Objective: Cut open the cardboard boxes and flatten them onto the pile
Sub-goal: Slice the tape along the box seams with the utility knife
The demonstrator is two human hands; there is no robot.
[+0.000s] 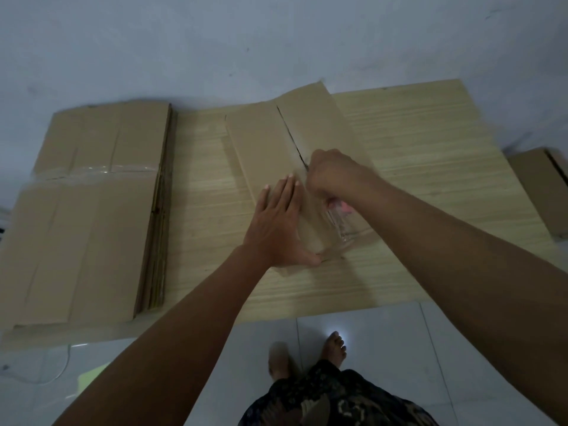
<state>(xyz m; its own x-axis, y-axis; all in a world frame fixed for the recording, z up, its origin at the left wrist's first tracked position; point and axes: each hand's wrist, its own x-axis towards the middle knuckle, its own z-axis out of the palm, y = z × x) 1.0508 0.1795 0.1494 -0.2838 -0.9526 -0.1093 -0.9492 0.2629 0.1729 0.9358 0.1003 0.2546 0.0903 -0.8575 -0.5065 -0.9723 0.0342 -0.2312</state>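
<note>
The left grip (278, 222) lies spread flat on the cardboard box (267, 142). Just right of it, the right grip (333, 173) is curled round a cutter (304, 163) at the box's seam.

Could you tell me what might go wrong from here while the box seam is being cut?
The left hand presses flat on the box right beside the right hand gripping the cutter; a slip could nick those fingers. The clear tape ahead may snag the blade.
</note>
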